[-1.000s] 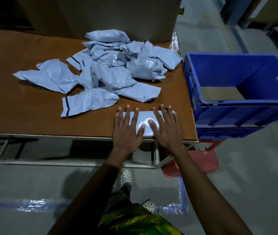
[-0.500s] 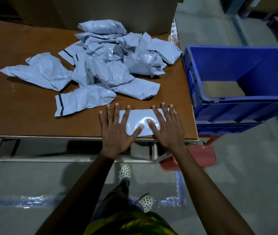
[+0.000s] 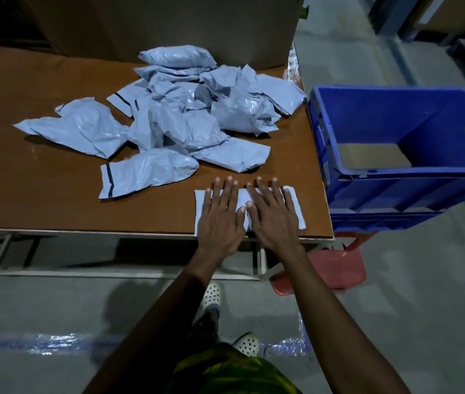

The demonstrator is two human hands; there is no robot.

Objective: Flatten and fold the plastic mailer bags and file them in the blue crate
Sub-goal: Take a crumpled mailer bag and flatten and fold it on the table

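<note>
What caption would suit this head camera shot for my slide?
Left hand and right hand press a folded mailer flat on the table, crumpled mailers piled behind, blue crate alongside.

The scene is dim and bluish, darkest at the upper left. Light from above puts a soft sheen on the crumpled bags (image 3: 185, 120), which cast short shadows on the table (image 3: 41, 194). Wide-angle bending bows the table edge and the crate (image 3: 396, 194); detail is soft.

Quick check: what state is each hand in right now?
Left hand: open, pressing flat on the mailer.
Right hand: open, pressing flat on the same mailer.
</note>
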